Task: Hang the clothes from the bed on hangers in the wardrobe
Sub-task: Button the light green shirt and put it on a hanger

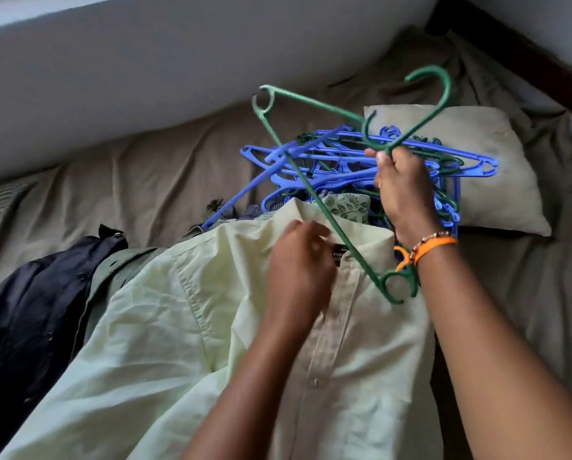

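Right hand (pixel 402 190): I grip the green hanger (pixel 314 194) at its neck, just below the hook, my fingers curled round the plastic. An orange band (pixel 434 246) and a beaded bracelet (pixel 435 234) sit on this wrist.
Left hand (pixel 299 260): my fingers are bent at the collar of the pale yellow-green shirt (pixel 165 327), pinching the cloth beside the dark label inside the neck.
Green hanger: I hold it tilted above the shirt, hook up and away from me; one shoulder end points toward the wall, the other hangs near my right wrist, just over the shirt's collar. Its long bar crosses the collar opening.
Pale yellow-green shirt: it lies face up on the bed (pixel 145 167), buttoned down the front, collar toward the heap of hangers, on top of the other clothes.
Other clothes: a dark navy garment (pixel 36 300) and an olive green one (pixel 112 270) lie to the left, partly under the shirt; a leaf-print cloth (pixel 347 207) shows just beyond the collar.
Heap of hangers (pixel 327 161): blue ones with a few green ones, tangled, piled beyond the shirt and partly on the pillow (pixel 497 180).
Bed: covered in a creased brown sheet, set against a pale wall (pixel 145 78).
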`<state>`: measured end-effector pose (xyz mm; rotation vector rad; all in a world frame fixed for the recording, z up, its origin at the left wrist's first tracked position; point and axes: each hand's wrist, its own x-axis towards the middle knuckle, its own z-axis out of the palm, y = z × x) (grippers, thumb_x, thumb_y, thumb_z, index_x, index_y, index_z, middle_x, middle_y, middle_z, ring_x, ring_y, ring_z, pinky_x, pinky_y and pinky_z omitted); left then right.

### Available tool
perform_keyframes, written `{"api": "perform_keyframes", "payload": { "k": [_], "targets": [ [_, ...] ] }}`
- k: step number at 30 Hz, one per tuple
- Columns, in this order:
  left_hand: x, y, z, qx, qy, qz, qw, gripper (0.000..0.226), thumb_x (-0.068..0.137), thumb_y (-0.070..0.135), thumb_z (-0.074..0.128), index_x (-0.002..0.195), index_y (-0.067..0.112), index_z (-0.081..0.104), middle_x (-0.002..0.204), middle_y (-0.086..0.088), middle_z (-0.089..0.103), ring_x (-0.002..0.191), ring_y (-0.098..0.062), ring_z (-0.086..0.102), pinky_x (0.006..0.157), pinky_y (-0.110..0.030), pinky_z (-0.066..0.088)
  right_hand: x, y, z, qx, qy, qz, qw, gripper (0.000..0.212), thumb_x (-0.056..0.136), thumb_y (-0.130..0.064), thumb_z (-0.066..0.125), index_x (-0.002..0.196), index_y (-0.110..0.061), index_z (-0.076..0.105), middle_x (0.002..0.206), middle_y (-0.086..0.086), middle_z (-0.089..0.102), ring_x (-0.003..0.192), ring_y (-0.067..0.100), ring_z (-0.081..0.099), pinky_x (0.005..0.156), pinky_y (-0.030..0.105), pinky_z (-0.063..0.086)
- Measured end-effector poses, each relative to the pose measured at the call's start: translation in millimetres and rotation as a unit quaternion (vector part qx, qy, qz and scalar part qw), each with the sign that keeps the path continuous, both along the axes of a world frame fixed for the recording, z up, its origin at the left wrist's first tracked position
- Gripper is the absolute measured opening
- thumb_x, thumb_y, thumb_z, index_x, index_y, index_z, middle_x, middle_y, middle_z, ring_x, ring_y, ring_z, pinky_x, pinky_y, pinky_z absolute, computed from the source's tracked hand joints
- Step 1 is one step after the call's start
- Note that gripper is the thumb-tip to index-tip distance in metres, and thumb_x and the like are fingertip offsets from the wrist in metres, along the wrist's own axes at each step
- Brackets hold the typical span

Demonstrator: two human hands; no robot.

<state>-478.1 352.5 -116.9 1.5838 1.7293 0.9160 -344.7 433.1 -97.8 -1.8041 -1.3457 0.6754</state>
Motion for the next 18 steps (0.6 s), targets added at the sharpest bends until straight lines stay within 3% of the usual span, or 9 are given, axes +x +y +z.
{"api": "perform_keyframes", "payload": {
  "k": [3,5,7,10,12,14,18],
  "targets": [
    [-28,19,-2,0.018,-0.004,0.071,0.997,0.025,0.077,-0.01,0.045,0.09,0.01,0.054,0.092,-0.006,0.051,0.084,-0.025,0.05,0.072,-0.025,0.034,5,8,12,-0.062,0.088,0.17,0.98,0.028,0.1,-0.01,0.038,0.081,-0.009,0.058,0.052,-0.017,0.045,0.045,0.005,0.03,0.043,0.021,0.026],
    [-42,34,3,-0.011,-0.013,0.123,0.992,0.024,0.079,-0.009,0.04,0.088,0.013,0.044,0.094,-0.008,0.049,0.085,-0.023,0.045,0.068,-0.02,0.027,8,7,17,-0.09,0.183,0.247,0.947,0.025,0.101,-0.013,0.038,0.097,-0.012,0.062,0.046,-0.014,0.031,0.041,0.002,0.021,0.04,0.015,0.019],
    [-50,48,9,-0.041,-0.044,0.178,0.982,0.022,0.082,-0.004,0.041,0.082,0.018,0.038,0.098,-0.008,0.05,0.084,-0.02,0.043,0.065,-0.02,0.027,12,4,19,-0.092,0.203,0.278,0.934,0.026,0.102,-0.014,0.037,0.106,-0.012,0.063,0.048,-0.012,0.027,0.042,0.001,0.019,0.04,0.014,0.018],
    [-58,57,14,-0.035,-0.082,0.221,0.971,0.029,0.082,0.0,0.043,0.073,0.025,0.031,0.096,-0.006,0.055,0.083,-0.024,0.049,0.071,-0.028,0.039,21,-3,18,-0.041,0.227,0.24,0.943,0.025,0.101,-0.015,0.038,0.114,-0.012,0.06,0.051,-0.014,0.029,0.044,0.0,0.022,0.041,0.013,0.019],
    [-55,50,16,-0.036,-0.067,0.186,0.98,0.021,0.085,0.005,0.047,0.076,0.022,0.039,0.088,-0.004,0.06,0.085,-0.027,0.056,0.072,-0.031,0.04,26,-11,19,0.028,0.272,0.173,0.946,0.022,0.101,-0.014,0.038,0.115,-0.021,0.053,0.053,-0.015,0.032,0.046,0.0,0.025,0.041,0.013,0.022],
    [-44,33,13,-0.038,0.006,0.117,0.992,0.012,0.088,0.021,0.057,0.085,0.016,0.047,0.086,0.0,0.059,0.085,-0.025,0.056,0.068,-0.031,0.037,27,-18,20,0.096,0.329,0.094,0.935,0.013,0.102,-0.021,0.036,0.108,-0.024,0.047,0.056,-0.012,0.033,0.047,0.002,0.026,0.041,0.015,0.02],
    [-13,9,-3,-0.076,0.198,0.029,0.977,0.059,0.082,0.057,0.059,0.117,0.012,0.044,0.117,-0.005,0.05,0.107,-0.028,0.052,0.082,-0.039,0.041,26,-21,22,0.137,0.446,0.021,0.884,0.019,0.103,-0.033,0.029,0.096,-0.02,0.041,0.059,-0.007,0.035,0.044,0.005,0.022,0.041,0.015,0.019]
  ]
}}
